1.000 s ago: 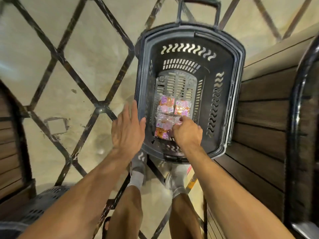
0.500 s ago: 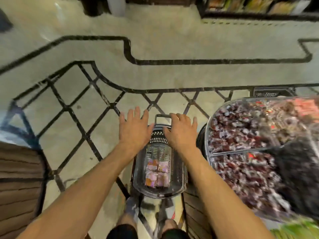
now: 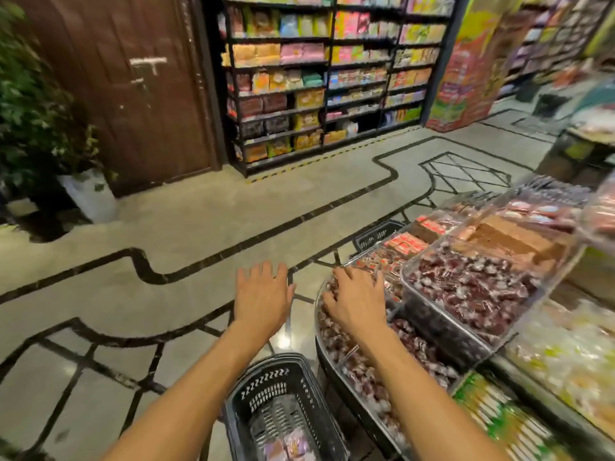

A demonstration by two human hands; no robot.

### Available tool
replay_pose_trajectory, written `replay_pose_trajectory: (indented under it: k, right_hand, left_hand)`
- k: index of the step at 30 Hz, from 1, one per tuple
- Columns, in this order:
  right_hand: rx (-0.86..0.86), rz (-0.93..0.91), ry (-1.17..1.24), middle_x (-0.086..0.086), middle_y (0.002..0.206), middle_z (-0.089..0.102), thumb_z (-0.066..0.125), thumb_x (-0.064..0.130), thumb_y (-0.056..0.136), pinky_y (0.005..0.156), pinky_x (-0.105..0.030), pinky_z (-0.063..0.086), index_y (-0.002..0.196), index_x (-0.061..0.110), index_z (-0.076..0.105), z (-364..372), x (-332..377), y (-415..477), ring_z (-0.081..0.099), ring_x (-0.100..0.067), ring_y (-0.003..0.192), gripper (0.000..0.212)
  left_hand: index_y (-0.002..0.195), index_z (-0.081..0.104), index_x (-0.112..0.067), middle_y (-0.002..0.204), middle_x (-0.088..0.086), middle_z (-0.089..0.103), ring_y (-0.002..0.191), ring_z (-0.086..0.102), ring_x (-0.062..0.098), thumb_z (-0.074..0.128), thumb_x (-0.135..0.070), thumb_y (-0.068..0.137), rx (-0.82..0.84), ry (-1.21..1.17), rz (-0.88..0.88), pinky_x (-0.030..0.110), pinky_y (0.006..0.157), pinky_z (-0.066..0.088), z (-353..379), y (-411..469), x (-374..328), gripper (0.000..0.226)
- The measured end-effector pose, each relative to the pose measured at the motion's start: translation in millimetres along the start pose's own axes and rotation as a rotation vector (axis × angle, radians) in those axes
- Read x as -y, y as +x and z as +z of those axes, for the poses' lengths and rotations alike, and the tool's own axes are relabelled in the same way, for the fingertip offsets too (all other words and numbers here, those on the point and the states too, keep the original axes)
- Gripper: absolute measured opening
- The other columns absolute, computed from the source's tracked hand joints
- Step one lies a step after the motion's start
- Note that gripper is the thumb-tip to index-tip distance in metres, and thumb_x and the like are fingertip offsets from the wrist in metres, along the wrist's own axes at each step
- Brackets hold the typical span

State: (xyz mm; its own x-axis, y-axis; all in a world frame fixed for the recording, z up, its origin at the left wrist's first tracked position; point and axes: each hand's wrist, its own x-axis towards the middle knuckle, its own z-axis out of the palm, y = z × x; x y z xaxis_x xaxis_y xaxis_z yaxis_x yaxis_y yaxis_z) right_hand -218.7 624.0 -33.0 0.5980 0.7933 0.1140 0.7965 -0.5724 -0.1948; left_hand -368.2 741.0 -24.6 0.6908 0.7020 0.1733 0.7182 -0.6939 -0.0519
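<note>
A black plastic shopping basket (image 3: 309, 387) stands on the floor below my arms, with pink and orange snack packets (image 3: 289, 447) lying in its bottom. My left hand (image 3: 263, 296) hovers flat in the air above the floor, fingers straight and spread, holding nothing. My right hand (image 3: 357, 302) is stretched over the near bin of dark red wrapped candies (image 3: 352, 357) at the left end of the display counter, fingers loosely spread and empty. Whether its fingertips touch the candies is unclear.
The display counter on the right carries a clear tub of dark red candies (image 3: 466, 291), red and brown packets (image 3: 409, 244) and yellow-green sweets (image 3: 499, 414). A second black basket (image 3: 376, 234) sits beyond it. Snack shelves (image 3: 319, 78), a brown door (image 3: 133, 88) and a plant (image 3: 36, 104) line the back.
My view has swung up from the basket to the shop. Both hands left the basket and rose; my right hand now reaches over the candy bin.
</note>
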Motion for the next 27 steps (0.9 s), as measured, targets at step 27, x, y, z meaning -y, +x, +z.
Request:
replay_pose_trajectory:
  k: [27]
  right_hand:
    - [-0.193, 0.814, 0.006, -0.001, 0.151, 0.052, 0.052, 0.049, 0.101, 0.123, -0.048, 0.020, 0.150, 0.024, 0.048, -127.3, -330.7, -358.2, 0.043, -0.026, 0.143, 0.055]
  left_hand:
    - [0.129, 0.052, -0.024, 0.124, 0.004, 0.066, 0.117, 0.062, 0.032, 0.041, -0.050, 0.104, -0.069, -0.174, 0.869, 0.050, 0.101, 0.044, -90.4, -143.5, -428.2, 0.038]
